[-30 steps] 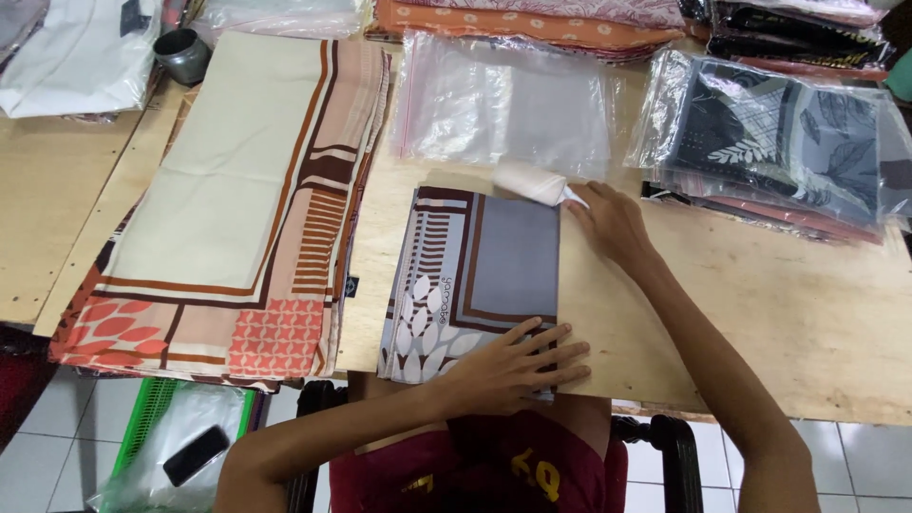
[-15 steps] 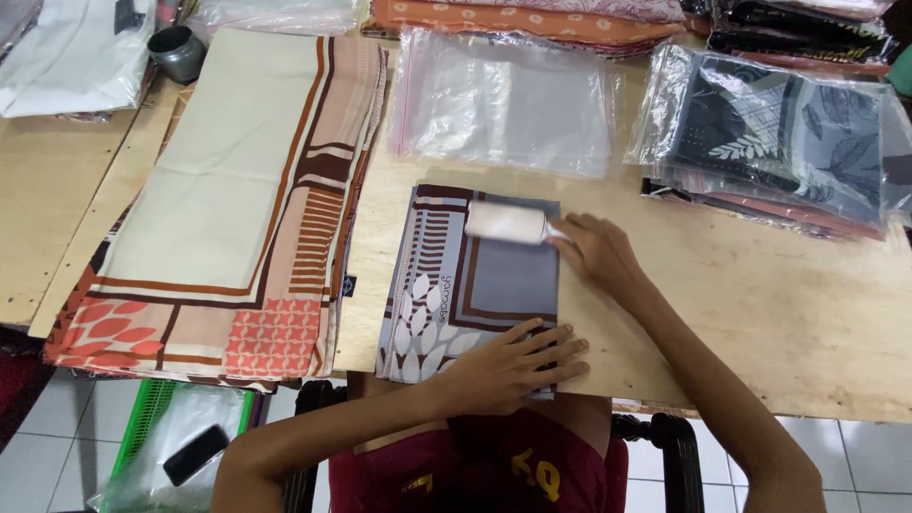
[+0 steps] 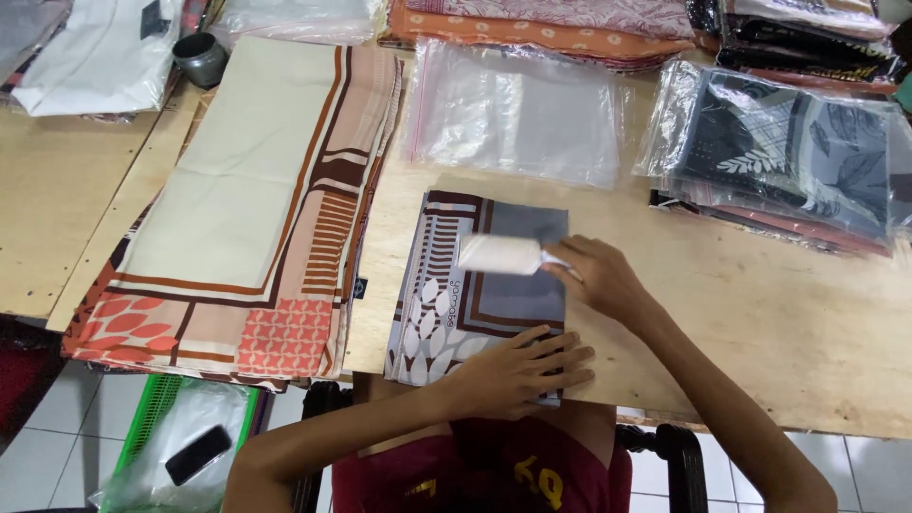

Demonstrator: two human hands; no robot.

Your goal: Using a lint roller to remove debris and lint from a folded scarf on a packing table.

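At twelve o'clock a clear plastic bag (image 3: 518,114) lies flat (contents not discernible). The lint roller (image 3: 501,254), long axis nine-to-three, rests on the folded grey scarf (image 3: 480,285) mid-worktop (image 3: 760,323), right hand (image 3: 603,277) fingers closed round its handle; left hand (image 3: 518,372), fingers spread, presses the scarf's near edge.

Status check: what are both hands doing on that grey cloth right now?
Left hand flat on the folded cloth, pinning its near edge. Right hand holds a white roller on the cloth. Nothing in the way.
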